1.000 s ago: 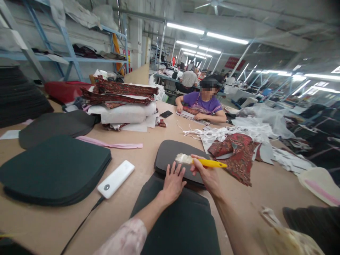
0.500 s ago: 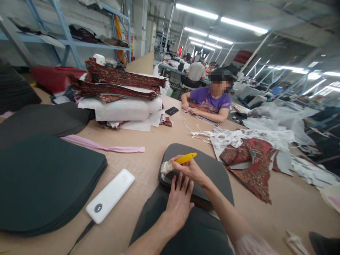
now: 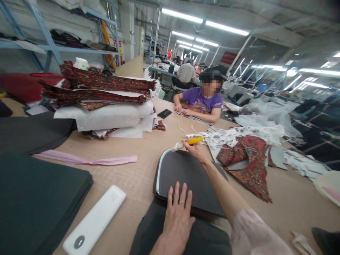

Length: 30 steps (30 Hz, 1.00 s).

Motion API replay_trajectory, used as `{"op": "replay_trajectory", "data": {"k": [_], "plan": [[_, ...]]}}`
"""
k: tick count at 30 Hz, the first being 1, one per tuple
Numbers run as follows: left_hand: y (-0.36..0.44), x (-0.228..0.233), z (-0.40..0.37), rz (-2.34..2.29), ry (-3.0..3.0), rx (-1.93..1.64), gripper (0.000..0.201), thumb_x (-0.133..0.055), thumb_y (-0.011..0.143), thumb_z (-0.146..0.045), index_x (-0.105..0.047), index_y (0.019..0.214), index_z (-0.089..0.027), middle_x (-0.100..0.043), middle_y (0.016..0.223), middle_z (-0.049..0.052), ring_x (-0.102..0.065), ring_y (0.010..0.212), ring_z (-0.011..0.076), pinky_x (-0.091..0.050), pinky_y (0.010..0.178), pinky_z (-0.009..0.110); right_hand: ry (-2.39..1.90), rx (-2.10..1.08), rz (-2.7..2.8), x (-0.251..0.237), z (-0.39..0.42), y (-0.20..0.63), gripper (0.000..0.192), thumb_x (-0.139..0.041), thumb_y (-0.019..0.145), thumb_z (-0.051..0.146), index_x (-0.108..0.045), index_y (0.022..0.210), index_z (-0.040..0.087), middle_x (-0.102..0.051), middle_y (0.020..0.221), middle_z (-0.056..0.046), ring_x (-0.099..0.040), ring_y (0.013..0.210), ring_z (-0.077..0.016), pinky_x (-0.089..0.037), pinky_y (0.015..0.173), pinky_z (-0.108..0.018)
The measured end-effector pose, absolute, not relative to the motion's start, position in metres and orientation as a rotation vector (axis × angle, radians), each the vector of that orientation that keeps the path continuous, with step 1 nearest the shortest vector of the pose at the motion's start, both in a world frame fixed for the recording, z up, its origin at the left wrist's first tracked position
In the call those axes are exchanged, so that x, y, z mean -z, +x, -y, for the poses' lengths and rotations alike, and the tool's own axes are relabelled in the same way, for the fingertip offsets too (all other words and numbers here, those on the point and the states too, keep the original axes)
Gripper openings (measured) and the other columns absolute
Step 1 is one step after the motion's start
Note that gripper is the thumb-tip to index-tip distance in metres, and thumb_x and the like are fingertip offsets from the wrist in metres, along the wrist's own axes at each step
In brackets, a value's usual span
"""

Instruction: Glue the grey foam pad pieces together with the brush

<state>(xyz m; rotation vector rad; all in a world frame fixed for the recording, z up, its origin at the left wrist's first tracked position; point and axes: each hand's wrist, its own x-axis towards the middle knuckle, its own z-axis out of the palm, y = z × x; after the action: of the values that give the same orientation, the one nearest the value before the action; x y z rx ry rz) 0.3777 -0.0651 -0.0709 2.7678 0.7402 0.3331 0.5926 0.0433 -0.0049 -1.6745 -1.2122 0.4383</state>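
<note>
Changes vs. earlier frames, largest first:

1. View: sits lower and nearer the counter (image 3: pixel 138 148); the fabric stack (image 3: pixel 103 102) appears bigger, further left.
2. Dark pad (image 3: pixel 186 180): lies flat on the counter, centre. More of its top face is exposed than 0.5 s ago. A pale line runs along its left and far-left edge.
3. Right hand (image 3: pixel 196 148): has travelled from the pad's near-left edge to its far edge. Fingers are closed round the yellow-handled brush (image 3: pixel 189 142); bristle end points left and meets the pad's far-left corner.
4. Left hand (image 3: pixel 177 219): has slid back toward the body. It rests palm down, fingers spread and flat, on the pad's near edge, gripping nothing. Ring visible on one finger.
5. White power bank (image 3: pixel 95 221): now lower-left, nr. frame bottom.

Hidden / cut off / unclear:

- Dark sheet stack (image 3: pixel 39 202): cropped at left and bottom edges.
- Second dark piece (image 3: pixel 186 241) below the pad: partly under the left hand, cropped at bottom.
- Patterned red cloth (image 3: pixel 249 163): right of the pad; its left edge overlaps white scraps.
- Brush bristles: small, blurred; wet or dry cannot be told.
- Seated person (image 3: pixel 204 102) at the far counter side: hands on cloth, detail too small.
</note>
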Motion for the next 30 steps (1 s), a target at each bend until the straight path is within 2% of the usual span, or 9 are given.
{"op": "replay_trajectory", "data": {"k": [6,10,13,17,21,25,30], "plan": [[0.377,0.073,0.063,-0.736,2.814,-0.405,0.067,-0.057,0.078,-0.042,-0.035,0.137,-0.019,-0.028,0.145,0.013,-0.022,0.133,0.0368,-0.032,0.102,0.060,-1.688,-0.415,1.192,-0.010,-0.034,0.610,0.036,-0.054,0.072,0.044,-0.065,0.090,0.014,-0.058,0.066,-0.001,-0.049,0.056,-0.0118,-0.040,0.055,-0.024],[0.379,0.074,0.063,-0.761,2.876,-0.435,0.064,-0.057,0.078,-0.035,-0.037,0.136,-0.020,-0.031,0.144,0.012,-0.027,0.132,0.0364,-0.035,0.101,0.059,-1.660,-0.583,1.396,-0.016,-0.039,0.610,0.032,-0.055,0.072,0.042,-0.067,0.087,0.017,-0.060,0.069,0.000,-0.050,0.060,-0.0111,-0.041,0.059,-0.023],[0.380,0.073,0.064,-0.771,2.949,-0.434,0.067,-0.059,0.073,-0.026,-0.037,0.136,-0.020,-0.032,0.144,0.011,-0.029,0.131,0.0369,-0.036,0.100,0.059,-1.686,-0.591,1.371,-0.012,-0.029,0.629,0.028,-0.058,0.070,0.041,-0.067,0.082,0.018,-0.059,0.066,0.001,-0.050,0.059,-0.0114,-0.041,0.058,-0.023],[0.381,0.073,0.064,-0.779,3.022,-0.470,0.070,-0.059,0.070,-0.021,-0.037,0.136,-0.020,-0.032,0.144,0.011,-0.029,0.131,0.0364,-0.035,0.100,0.058,-1.766,-0.536,1.194,-0.004,0.010,0.669,0.028,-0.060,0.067,0.040,-0.067,0.080,0.016,-0.059,0.063,0.000,-0.049,0.056,-0.0124,-0.040,0.055,-0.025],[0.382,0.077,0.064,-0.788,3.062,-0.539,0.068,-0.057,0.070,-0.022,-0.038,0.135,-0.021,-0.033,0.144,0.010,-0.028,0.131,0.0356,-0.033,0.100,0.057,-1.797,-0.468,1.069,0.000,0.059,0.698,0.030,-0.061,0.065,0.041,-0.066,0.080,0.015,-0.061,0.068,-0.002,-0.052,0.061,-0.0145,-0.042,0.059,-0.027],[0.381,0.079,0.062,-0.774,3.100,-0.589,0.066,-0.056,0.070,-0.024,-0.040,0.134,-0.021,-0.034,0.143,0.010,-0.029,0.131,0.0349,-0.032,0.101,0.055,-1.817,-0.416,0.944,0.007,0.110,0.715,0.038,-0.061,0.065,0.046,-0.065,0.084,0.013,-0.063,0.071,-0.003,-0.054,0.064,-0.0153,-0.043,0.061,-0.027],[0.382,0.079,0.061,-0.740,3.131,-0.662,0.065,-0.057,0.071,-0.025,-0.041,0.134,-0.019,-0.035,0.143,0.011,-0.027,0.132,0.0352,-0.029,0.101,0.055,-1.774,-0.242,0.855,0.007,0.141,0.719,0.035,-0.062,0.066,0.045,-0.064,0.080,0.013,-0.064,0.076,-0.006,-0.056,0.068,-0.0168,-0.045,0.063,-0.029]]}}
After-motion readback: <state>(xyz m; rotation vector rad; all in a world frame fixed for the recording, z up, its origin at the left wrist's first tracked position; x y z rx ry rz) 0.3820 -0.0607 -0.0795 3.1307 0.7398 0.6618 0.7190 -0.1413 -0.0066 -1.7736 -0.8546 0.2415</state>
